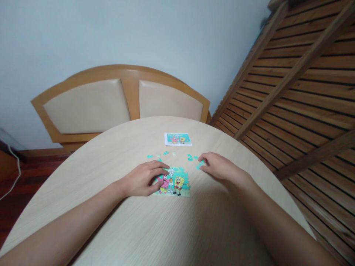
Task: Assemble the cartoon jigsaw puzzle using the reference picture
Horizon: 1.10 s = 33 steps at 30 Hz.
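Observation:
A partly assembled cartoon jigsaw puzzle (177,181) lies on the round light-wood table (155,225). My left hand (144,179) rests on the puzzle's left side, fingers curled and pressing on its upper edge. My right hand (217,167) is just right of the puzzle, with thumb and fingers pinched on a turquoise puzzle piece (200,164). Several loose turquoise pieces (190,157) lie scattered just beyond the puzzle. A small reference picture card (178,139) lies farther back on the table.
Two wooden chairs with beige padded backs (122,101) stand behind the table against a pale wall. A slatted wooden frame (299,81) leans at the right. A white cable (15,173) hangs at the far left over dark flooring.

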Tool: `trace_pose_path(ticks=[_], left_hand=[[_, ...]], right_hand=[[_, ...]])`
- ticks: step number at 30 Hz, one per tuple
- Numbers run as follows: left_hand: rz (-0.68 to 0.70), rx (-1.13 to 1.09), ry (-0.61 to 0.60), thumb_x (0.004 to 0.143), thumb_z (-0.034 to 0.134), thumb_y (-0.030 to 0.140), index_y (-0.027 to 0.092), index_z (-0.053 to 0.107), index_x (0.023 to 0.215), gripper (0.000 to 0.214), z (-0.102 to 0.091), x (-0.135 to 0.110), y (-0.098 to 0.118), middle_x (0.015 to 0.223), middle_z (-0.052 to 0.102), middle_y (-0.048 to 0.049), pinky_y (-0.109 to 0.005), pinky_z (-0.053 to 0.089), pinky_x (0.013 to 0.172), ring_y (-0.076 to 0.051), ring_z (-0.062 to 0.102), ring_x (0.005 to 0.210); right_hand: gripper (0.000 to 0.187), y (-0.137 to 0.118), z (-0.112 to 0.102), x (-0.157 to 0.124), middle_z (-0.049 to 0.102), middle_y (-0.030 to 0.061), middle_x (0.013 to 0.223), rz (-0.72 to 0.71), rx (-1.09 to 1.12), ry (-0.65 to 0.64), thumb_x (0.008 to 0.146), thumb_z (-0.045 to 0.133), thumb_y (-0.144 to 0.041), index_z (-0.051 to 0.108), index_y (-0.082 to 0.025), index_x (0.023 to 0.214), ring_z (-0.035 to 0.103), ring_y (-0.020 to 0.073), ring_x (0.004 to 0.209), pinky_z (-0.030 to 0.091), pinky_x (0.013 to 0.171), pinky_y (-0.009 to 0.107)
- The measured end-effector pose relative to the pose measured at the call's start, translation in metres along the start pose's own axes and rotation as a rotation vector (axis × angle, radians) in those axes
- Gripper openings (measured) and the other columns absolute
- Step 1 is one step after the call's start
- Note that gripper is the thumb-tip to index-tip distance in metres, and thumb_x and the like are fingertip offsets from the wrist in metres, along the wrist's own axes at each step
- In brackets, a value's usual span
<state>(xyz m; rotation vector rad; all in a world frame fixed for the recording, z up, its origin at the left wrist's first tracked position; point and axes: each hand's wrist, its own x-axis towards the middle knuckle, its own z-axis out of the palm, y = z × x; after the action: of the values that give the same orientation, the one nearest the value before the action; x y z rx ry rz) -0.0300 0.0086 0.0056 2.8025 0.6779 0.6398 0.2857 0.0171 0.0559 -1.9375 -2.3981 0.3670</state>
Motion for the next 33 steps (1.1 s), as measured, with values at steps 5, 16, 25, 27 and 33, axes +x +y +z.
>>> trace_pose_path(ticks=[5, 16, 25, 27, 33], left_hand=[[-0.007, 0.007, -0.010, 0.091, 0.056, 0.027, 0.020, 0.060, 0.120, 0.030, 0.000, -0.001, -0.003, 0.130, 0.062, -0.0101, -0.044, 0.048, 0.106, -0.025, 0.060, 0.118], [0.128, 0.014, -0.116, 0.089, 0.062, 0.039, 0.025, 0.055, 0.140, 0.053, -0.001, 0.001, 0.007, 0.149, 0.050, -0.0116, -0.051, 0.037, 0.116, -0.032, 0.050, 0.135], [0.087, 0.047, -0.120, 0.087, 0.064, 0.041, 0.024, 0.058, 0.137, 0.052, -0.001, -0.001, 0.011, 0.146, 0.051, -0.0126, -0.051, 0.040, 0.114, -0.033, 0.049, 0.133], [0.095, 0.029, -0.117, 0.087, 0.065, 0.040, 0.026, 0.057, 0.138, 0.053, 0.000, -0.001, 0.010, 0.147, 0.051, -0.0121, -0.052, 0.039, 0.114, -0.034, 0.048, 0.134], [0.098, 0.005, -0.129, 0.087, 0.065, 0.041, 0.028, 0.055, 0.139, 0.055, 0.001, 0.000, 0.014, 0.149, 0.048, -0.0113, -0.053, 0.040, 0.113, -0.034, 0.047, 0.136]], right_hand=[[0.029, 0.009, -0.001, 0.006, 0.069, 0.0125, 0.102, -0.003, 0.073, 0.019, 0.087, 0.065, -0.022, 0.071, -0.012, 0.113, 0.063, 0.0210, 0.088, 0.045, 0.080, 0.029], [0.026, -0.001, 0.026, -0.009, 0.067, 0.0103, 0.112, -0.183, 0.170, 0.162, 0.085, 0.057, -0.010, 0.074, -0.016, 0.105, 0.063, 0.0209, 0.103, 0.045, 0.095, 0.032], [0.019, 0.000, 0.052, -0.016, 0.067, 0.0098, 0.109, -0.227, 0.255, 0.340, 0.092, 0.059, -0.024, 0.073, -0.016, 0.104, 0.063, 0.0212, 0.105, 0.045, 0.098, 0.034], [0.019, 0.004, 0.053, -0.015, 0.067, 0.0097, 0.110, -0.246, 0.273, 0.331, 0.092, 0.060, -0.024, 0.073, -0.017, 0.105, 0.062, 0.0216, 0.106, 0.045, 0.099, 0.036], [0.010, 0.006, 0.052, -0.011, 0.066, 0.0100, 0.116, -0.151, 0.280, 0.303, 0.084, 0.068, -0.025, 0.069, -0.019, 0.092, 0.057, 0.0256, 0.113, 0.040, 0.101, 0.043]])
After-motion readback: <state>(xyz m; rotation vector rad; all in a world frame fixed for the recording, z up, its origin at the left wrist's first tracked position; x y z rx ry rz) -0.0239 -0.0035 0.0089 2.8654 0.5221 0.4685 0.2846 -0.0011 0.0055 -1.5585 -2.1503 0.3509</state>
